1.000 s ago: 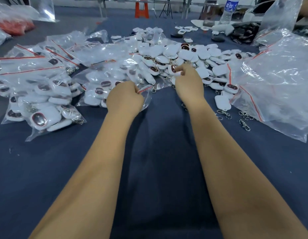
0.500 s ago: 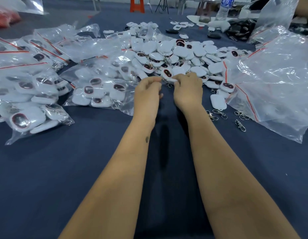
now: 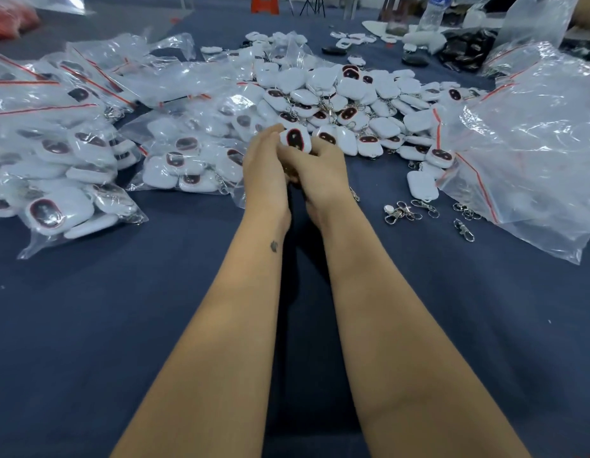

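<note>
1. While the two hands meet over the near edge of the pile [image 3: 353, 94], a fob [image 3: 296, 140] stands between their fingertips, raised just clear of the loose ones behind it.
2. The fob is a small rounded-square shell of smooth, glossy white plastic. Its face, turned toward the camera, carries a dark oval window ringed in red.
3. The right hand [image 3: 320, 173] grasps the fob from below and the right, fingers curled under it.
4. The left hand [image 3: 265, 170] lies against the right, its fingers fairly straight and reaching the fob's left edge. Whether they pinch it or only touch it cannot be told.
5. The pile is a heap of the same white shells, some face up, some blank side up, with thin metal rings tangled among them.
6. Filled bags [image 3: 72, 160] of crinkled clear film with red seal strips lie to the left.
7. Limp, shiny empty bags [image 3: 525, 143] are heaped to the right.
8. Silvery metal clips [image 3: 406, 211] lie scattered near the empty bags.
9. A matte dark blue cloth [image 3: 88, 325] lies under everything.
</note>
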### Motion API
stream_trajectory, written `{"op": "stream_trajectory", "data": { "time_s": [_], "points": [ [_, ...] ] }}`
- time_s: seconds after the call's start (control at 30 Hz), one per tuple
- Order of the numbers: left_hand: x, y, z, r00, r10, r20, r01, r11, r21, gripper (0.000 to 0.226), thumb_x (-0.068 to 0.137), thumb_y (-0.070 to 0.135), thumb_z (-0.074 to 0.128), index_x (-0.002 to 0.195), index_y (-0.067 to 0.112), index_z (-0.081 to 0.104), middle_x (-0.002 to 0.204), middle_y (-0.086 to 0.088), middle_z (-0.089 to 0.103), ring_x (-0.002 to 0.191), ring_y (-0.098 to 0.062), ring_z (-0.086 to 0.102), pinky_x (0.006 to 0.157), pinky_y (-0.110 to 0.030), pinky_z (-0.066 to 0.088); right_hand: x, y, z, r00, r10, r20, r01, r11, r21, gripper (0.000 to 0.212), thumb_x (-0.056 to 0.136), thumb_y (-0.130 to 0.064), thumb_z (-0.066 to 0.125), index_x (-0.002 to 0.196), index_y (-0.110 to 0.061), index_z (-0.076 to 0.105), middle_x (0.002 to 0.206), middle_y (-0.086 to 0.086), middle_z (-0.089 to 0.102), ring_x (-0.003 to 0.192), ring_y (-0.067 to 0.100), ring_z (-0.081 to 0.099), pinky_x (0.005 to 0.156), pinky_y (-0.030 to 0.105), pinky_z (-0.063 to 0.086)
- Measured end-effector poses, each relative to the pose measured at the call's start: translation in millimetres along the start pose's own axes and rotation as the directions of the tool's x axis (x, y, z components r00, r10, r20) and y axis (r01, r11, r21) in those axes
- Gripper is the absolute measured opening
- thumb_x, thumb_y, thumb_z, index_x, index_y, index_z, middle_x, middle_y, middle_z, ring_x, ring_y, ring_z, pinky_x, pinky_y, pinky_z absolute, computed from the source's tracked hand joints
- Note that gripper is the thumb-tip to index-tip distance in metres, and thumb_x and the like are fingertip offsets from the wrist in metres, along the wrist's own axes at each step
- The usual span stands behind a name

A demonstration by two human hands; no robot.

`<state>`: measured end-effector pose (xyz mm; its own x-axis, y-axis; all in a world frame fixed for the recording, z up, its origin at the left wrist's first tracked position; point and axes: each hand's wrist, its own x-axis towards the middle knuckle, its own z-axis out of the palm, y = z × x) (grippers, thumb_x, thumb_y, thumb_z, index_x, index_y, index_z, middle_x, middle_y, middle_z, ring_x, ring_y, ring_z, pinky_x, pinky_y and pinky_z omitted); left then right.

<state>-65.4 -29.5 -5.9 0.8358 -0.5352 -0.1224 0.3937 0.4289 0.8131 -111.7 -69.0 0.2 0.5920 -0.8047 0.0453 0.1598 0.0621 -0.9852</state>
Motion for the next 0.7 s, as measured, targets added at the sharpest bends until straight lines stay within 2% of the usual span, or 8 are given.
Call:
{"op": "stream_trajectory", "data": {
  "time_s": [0.13,0.23,0.3,0.37,0.43,0.5,0.63,0.7],
  "points": [
    [-0.2,6.9,-5.5,0.998,-0.004,0.067,0.004,1.0,0.001,0.018,0.096,0.012,0.05,0.097,0.013,0.068,0.09,-0.005,0.068,0.076,-0.014,0.064,0.063,-0.023,0.051,3.9,1.1,-11.5,1.0,-0.012,0.001,0.012,0.998,0.069,0.018,0.082,0.009,0.055,0.079,-0.007,0.062,0.076,0.009,0.062,0.077,0.021,0.058,0.075,0.036,0.049],
    [-3.3,6.8,-2.8,0.99,0.029,0.135,-0.04,0.996,0.082,0.021,0.095,0.012,0.046,0.095,0.012,0.068,0.094,-0.009,0.067,0.075,-0.016,0.061,0.056,-0.024,0.046,3.1,1.0,-11.5,0.996,-0.034,0.082,0.031,0.999,0.04,0.028,0.081,0.012,0.051,0.069,-0.012,0.059,0.062,0.0,0.057,0.061,0.012,0.052,0.058,0.023,0.043],
    [-4.5,7.0,-2.3,0.982,0.019,0.19,-0.035,0.996,0.085,0.021,0.097,0.015,0.045,0.09,0.014,0.064,0.085,-0.005,0.063,0.072,-0.015,0.058,0.054,-0.025,0.044,1.0,-0.1,-10.5,0.994,-0.034,0.103,0.036,0.999,-0.014,0.023,0.083,0.006,0.057,0.069,-0.012,0.06,0.062,0.001,0.055,0.055,0.009,0.049,0.051,0.018,0.038],
    [-5.8,8.6,-3.4,0.976,-0.015,0.217,0.007,0.999,0.035,0.02,0.099,0.018,0.044,0.087,0.016,0.06,0.076,0.001,0.061,0.065,-0.011,0.057,0.053,-0.023,0.044,0.1,-0.3,-10.4,0.995,-0.015,0.094,0.018,0.999,-0.027,0.02,0.086,0.0,0.061,0.069,-0.012,0.062,0.067,0.006,0.056,0.059,0.013,0.049,0.053,0.019,0.038],
    [-6.9,10.2,-4.8,0.977,-0.033,0.209,0.04,0.999,-0.032,0.019,0.1,0.017,0.047,0.092,0.017,0.064,0.078,0.003,0.067,0.067,-0.009,0.064,0.057,-0.02,0.049,-0.1,0.0,-9.4,0.995,0.009,0.099,-0.013,0.999,0.039,0.021,0.088,-0.001,0.058,0.071,-0.011,0.065,0.073,0.01,0.058,0.07,0.022,0.051,0.061,0.026,0.04],
    [-7.7,11.3,-5.5,0.979,-0.032,0.203,0.043,0.998,-0.048,0.021,0.098,0.013,0.047,0.095,0.02,0.067,0.078,0.005,0.071,0.067,-0.007,0.066,0.056,-0.019,0.05,-0.6,0.5,-7.2,0.995,0.015,0.102,-0.022,0.998,0.067,0.02,0.088,0.0,0.054,0.075,-0.01,0.066,0.075,0.009,0.061,0.073,0.022,0.053,0.064,0.029,0.042],
    [-9.7,11.5,-4.3,0.982,-0.061,0.177,0.071,0.996,-0.052,0.021,0.099,0.013,0.045,0.091,0.02,0.063,0.065,0.008,0.064,0.054,-0.004,0.059,0.048,-0.017,0.045,-1.6,3.1,-4.3,0.996,0.024,0.087,-0.023,1.0,-0.018,0.015,0.087,-0.005,0.053,0.084,0.002,0.066,0.079,0.013,0.059,0.076,0.024,0.05,0.073,0.035,0.039],
    [-9.9,10.9,-3.5,0.985,-0.078,0.153,0.088,0.994,-0.057,0.02,0.099,0.013,0.044,0.091,0.019,0.062,0.061,0.008,0.061,0.051,-0.004,0.056,0.047,-0.017,0.042,-3.4,2.6,-3.1,0.996,0.015,0.088,-0.01,0.998,-0.056,0.02,0.083,-0.009,0.054,0.09,0.006,0.065,0.08,0.014,0.055,0.077,0.024,0.046,0.073,0.036,0.036]
  ]
}}
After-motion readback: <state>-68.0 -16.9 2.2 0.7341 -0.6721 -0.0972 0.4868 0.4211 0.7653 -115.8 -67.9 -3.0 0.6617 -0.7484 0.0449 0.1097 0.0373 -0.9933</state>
